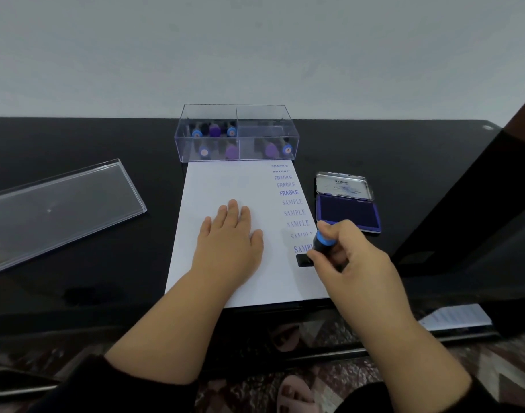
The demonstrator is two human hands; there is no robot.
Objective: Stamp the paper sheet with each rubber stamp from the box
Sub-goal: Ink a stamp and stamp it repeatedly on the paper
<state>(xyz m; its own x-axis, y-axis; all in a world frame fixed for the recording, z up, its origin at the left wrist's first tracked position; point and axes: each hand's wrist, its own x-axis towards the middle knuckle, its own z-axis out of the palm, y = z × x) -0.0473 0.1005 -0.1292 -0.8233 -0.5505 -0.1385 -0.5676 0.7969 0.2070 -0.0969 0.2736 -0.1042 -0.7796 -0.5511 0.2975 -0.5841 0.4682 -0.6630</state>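
Observation:
A white paper sheet (213,186) lies on the black table, its right side printed with a column of blue FRAGILE and SAMPLE marks. My left hand (230,242) rests flat on the sheet, fingers spread. My right hand (350,254) grips a black rubber stamp with a blue collar (321,244); its base presses the paper just below the lowest SAMPLE mark. A clear plastic box (237,114) stands at the sheet's far edge and holds several stamps with blue and purple tops. An open ink pad (347,211) with a dark blue surface sits right of the sheet.
The box's clear lid (56,201) lies on the table at the left. A dark upright panel (478,198) stands at the right. The table's front edge runs just below the sheet; a foot shows on the floor beneath.

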